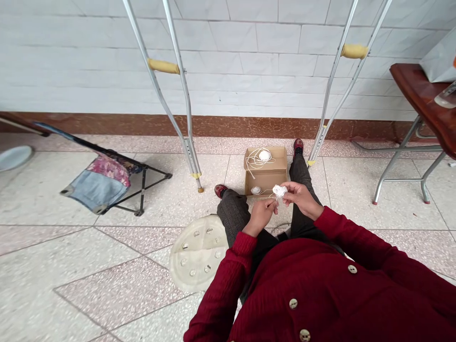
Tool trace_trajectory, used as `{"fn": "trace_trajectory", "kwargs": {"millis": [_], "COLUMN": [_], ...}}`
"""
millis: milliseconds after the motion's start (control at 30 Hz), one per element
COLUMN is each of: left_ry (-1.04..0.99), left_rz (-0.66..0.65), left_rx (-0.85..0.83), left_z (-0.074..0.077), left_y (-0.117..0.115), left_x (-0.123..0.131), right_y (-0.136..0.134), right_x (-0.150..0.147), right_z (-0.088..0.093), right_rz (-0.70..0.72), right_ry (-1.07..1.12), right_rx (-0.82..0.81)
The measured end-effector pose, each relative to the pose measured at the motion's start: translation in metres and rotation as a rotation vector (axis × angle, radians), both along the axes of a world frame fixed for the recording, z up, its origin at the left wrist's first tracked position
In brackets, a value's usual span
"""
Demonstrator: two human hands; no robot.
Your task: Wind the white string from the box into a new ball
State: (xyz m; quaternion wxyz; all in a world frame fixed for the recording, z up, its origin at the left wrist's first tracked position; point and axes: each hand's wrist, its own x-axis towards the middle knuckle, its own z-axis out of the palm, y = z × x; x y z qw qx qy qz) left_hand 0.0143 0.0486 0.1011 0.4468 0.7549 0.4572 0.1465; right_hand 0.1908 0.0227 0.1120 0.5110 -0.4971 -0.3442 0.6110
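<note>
Cardboard box (270, 180) sits open on the floor (347, 192) between our feet. Its right edge runs just beside our right trouser leg (301, 176), and our left shoe (220, 190) is near its other side, so our legs bound it closely. Beyond its far edge, a strip of floor separates it from the brown baseboard (228, 125) and the tiled wall (231, 85). Wider stretches of floor open out past each leg.

We hold the small white piece (280, 191) just above the box's near right corner. Our right hand (302, 199) is clamped on it; our left hand (262, 214) comes close below, thumb and finger pinched, though we cannot tell what lies between them. One white ball (256, 190) lies in the near section, with cord running toward our hands; another ball (264, 155) sits among loose loops in the far section.

Left crutch (164, 66) and right crutch (354, 51) lean at the wall, their feet narrowing the way on both sides. Farther left stands a folding seat (103, 183); a pale disc (197, 254) with holes is beside our left leg. At right, a tabletop (420, 95) on metal legs carries a bag (441, 59).
</note>
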Motion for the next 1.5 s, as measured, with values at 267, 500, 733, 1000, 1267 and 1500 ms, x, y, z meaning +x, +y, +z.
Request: {"fn": "trace_trajectory", "kwargs": {"millis": [267, 500, 733, 1000, 1267, 1500], "left_ry": [0.145, 0.021, 0.08, 0.017, -0.111, -0.013], "left_rz": [-0.325, -0.205, -0.257, -0.225, -0.137, -0.27], "left_rx": [0.502, 0.372, 0.207, 0.356, 0.077, 0.223], "left_z": [0.03, 0.029, -0.002, 0.025, 0.012, 0.026], "left_y": [-0.02, 0.02, -0.027, -0.017, -0.027, -0.042], "left_x": [-0.002, -0.005, 0.0, -0.015, 0.005, 0.003], "right_y": [0.005, -0.04, 0.003, -0.038, -0.031, -0.01], "right_x": [0.009, -0.012, 0.022, -0.001, 0.017, 0.026], "right_z": [-0.038, 0.003, -0.001, -0.03, 0.031, -0.016], "right_rz": [0.017, 0.263, -0.154, 0.31, 0.205, 0.024], "right_ry": [-0.445, -0.063, -0.15, -0.284, 0.091, -0.291], "right_rx": [0.033, -0.015, -0.041, -0.026, -0.09, -0.034]}}
